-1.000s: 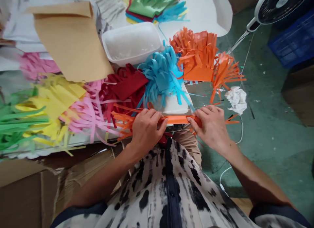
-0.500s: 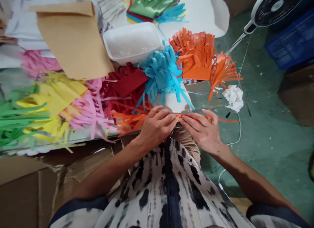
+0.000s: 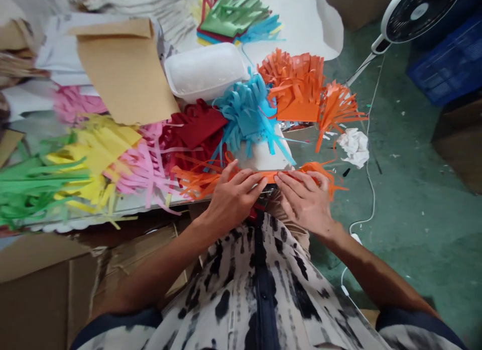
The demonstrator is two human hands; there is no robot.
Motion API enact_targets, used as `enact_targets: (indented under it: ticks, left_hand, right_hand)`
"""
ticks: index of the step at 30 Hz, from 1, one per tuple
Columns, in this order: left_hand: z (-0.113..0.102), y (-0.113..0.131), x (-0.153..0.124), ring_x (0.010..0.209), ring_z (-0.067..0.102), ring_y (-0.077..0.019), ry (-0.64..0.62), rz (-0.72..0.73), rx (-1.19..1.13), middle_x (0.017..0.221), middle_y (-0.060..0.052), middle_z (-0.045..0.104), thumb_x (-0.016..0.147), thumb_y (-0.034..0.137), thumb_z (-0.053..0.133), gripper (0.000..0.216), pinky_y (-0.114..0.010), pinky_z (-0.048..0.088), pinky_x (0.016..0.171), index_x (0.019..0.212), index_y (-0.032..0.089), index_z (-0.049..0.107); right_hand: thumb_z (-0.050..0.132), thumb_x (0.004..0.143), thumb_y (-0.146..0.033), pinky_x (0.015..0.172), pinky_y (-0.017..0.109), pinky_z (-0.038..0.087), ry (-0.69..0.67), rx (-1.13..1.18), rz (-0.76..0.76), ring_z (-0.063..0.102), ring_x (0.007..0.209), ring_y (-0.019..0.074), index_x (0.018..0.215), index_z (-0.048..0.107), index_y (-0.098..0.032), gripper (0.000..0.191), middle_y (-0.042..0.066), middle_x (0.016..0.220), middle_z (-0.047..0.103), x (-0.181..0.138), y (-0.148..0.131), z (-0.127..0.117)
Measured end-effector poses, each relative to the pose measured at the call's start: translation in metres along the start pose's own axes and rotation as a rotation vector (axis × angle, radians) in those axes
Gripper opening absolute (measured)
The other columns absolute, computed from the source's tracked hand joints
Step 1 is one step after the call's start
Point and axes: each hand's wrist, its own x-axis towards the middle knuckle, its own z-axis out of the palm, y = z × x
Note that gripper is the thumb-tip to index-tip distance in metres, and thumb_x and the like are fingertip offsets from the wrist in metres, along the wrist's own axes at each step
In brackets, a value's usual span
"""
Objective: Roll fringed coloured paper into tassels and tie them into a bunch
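Note:
An orange fringed paper strip lies along the near edge of the table, its cut fringes spreading left and right. My left hand presses on its left part with fingers stretched flat. My right hand lies on its right part, fingers also extended over the paper. The fingertips of both hands nearly meet at the strip's middle. Right behind the strip a white foam block rests under blue fringed paper.
Piles of fringed paper cover the table: green, yellow, pink, dark red, orange. A white tray and a brown envelope lie behind. On the floor to the right are crumpled paper and a fan.
Both hands slid from the strip's ends toward its middle and flattened their fingers onto it. The orange fringes at the right end bunched up. The camera view shifted slightly.

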Motion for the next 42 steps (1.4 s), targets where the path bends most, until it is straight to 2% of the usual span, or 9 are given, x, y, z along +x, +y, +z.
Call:
enact_targets:
  ticks: [4, 6, 10, 14, 18, 21, 25, 34, 42]
  left_hand:
    - [-0.019, -0.027, -0.022, 0.116, 0.07, -0.0233, 0.117, -0.094, 0.065, 0.11, 0.004, 0.082, 0.096, 0.012, 0.058, 0.028, -0.061, 0.029, 0.13, 0.102, 0.031, 0.077]
    - [-0.027, -0.031, -0.025, 0.115, 0.069, -0.0251, 0.191, -0.144, 0.086, 0.106, 0.005, 0.081, 0.092, 0.014, 0.062, 0.023, -0.062, 0.031, 0.128, 0.091, 0.032, 0.076]
    - [-0.021, -0.011, -0.004, 0.117, 0.067, -0.0252, 0.14, -0.008, -0.068, 0.117, -0.003, 0.079, 0.093, 0.016, 0.063, 0.026, -0.046, 0.053, 0.111, 0.113, 0.025, 0.076]
    - [0.004, 0.009, 0.013, 0.117, 0.067, -0.0255, 0.035, 0.05, -0.122, 0.126, -0.01, 0.076, 0.101, 0.025, 0.064, 0.029, -0.042, 0.057, 0.103, 0.128, 0.018, 0.071]
    - [0.017, 0.009, 0.005, 0.119, 0.066, -0.0213, 0.123, 0.01, -0.096, 0.123, -0.007, 0.075, 0.104, 0.021, 0.061, 0.023, -0.035, 0.055, 0.103, 0.123, 0.021, 0.073]
    - [0.016, 0.005, -0.002, 0.107, 0.068, -0.0187, 0.2, -0.053, -0.092, 0.111, -0.004, 0.076, 0.104, 0.023, 0.063, 0.015, -0.032, 0.055, 0.095, 0.112, 0.024, 0.076]
    - [0.013, 0.002, -0.002, 0.093, 0.066, -0.0183, 0.202, -0.071, -0.127, 0.099, -0.002, 0.077, 0.102, 0.022, 0.064, 0.009, -0.034, 0.053, 0.089, 0.1, 0.021, 0.073]
    - [0.005, -0.001, 0.008, 0.1, 0.059, -0.0276, 0.048, -0.341, -0.056, 0.106, -0.008, 0.071, 0.097, 0.033, 0.072, 0.02, -0.045, 0.047, 0.087, 0.083, 0.02, 0.067]
    - [0.003, 0.001, 0.013, 0.102, 0.057, -0.0283, 0.008, -0.37, -0.062, 0.108, -0.008, 0.07, 0.095, 0.031, 0.073, 0.018, -0.045, 0.044, 0.086, 0.082, 0.02, 0.066]
  right_hand:
    - [0.061, 0.1, -0.023, 0.111, 0.049, 0.034, 0.012, 0.024, 0.033, 0.067, 0.118, 0.0246, 0.146, 0.062, -0.032, 0.047, -0.003, 0.134, 0.077, -0.005, 0.009, 0.006]
    - [0.062, 0.1, -0.024, 0.111, 0.049, 0.035, 0.013, 0.066, 0.045, 0.068, 0.116, 0.0243, 0.138, 0.068, -0.032, 0.04, -0.003, 0.132, 0.078, -0.005, 0.016, 0.004]
    - [0.064, 0.1, -0.028, 0.112, 0.049, 0.037, -0.034, 0.141, 0.072, 0.068, 0.116, 0.0245, 0.127, 0.075, -0.034, 0.03, -0.002, 0.128, 0.079, -0.001, 0.022, 0.0]
    - [0.063, 0.101, -0.026, 0.112, 0.049, 0.038, -0.052, 0.155, 0.002, 0.069, 0.114, 0.0234, 0.128, 0.074, -0.034, 0.031, -0.001, 0.123, 0.081, -0.005, 0.027, -0.001]
    - [0.064, 0.101, -0.022, 0.112, 0.048, 0.037, -0.018, 0.17, -0.034, 0.069, 0.112, 0.0223, 0.128, 0.073, -0.033, 0.03, 0.0, 0.118, 0.081, -0.011, 0.034, 0.002]
    - [0.066, 0.102, -0.022, 0.11, 0.047, 0.039, 0.0, 0.213, -0.025, 0.068, 0.108, 0.0221, 0.119, 0.074, -0.03, 0.021, 0.001, 0.113, 0.081, -0.006, 0.036, 0.002]
    - [0.066, 0.103, -0.03, 0.103, 0.045, 0.039, -0.056, 0.217, 0.08, 0.066, 0.102, 0.0232, 0.106, 0.072, -0.026, 0.008, 0.002, 0.102, 0.077, 0.006, 0.033, -0.003]
    - [0.062, 0.096, -0.026, 0.09, 0.042, 0.034, -0.148, 0.167, 0.275, 0.06, 0.101, 0.025, 0.091, 0.063, -0.024, 0.005, 0.001, 0.094, 0.072, 0.025, 0.016, -0.01]
    - [0.06, 0.098, -0.032, 0.087, 0.043, 0.031, -0.188, 0.093, 0.339, 0.056, 0.1, 0.0261, 0.09, 0.061, -0.024, 0.012, 0.003, 0.094, 0.072, 0.028, 0.012, -0.01]
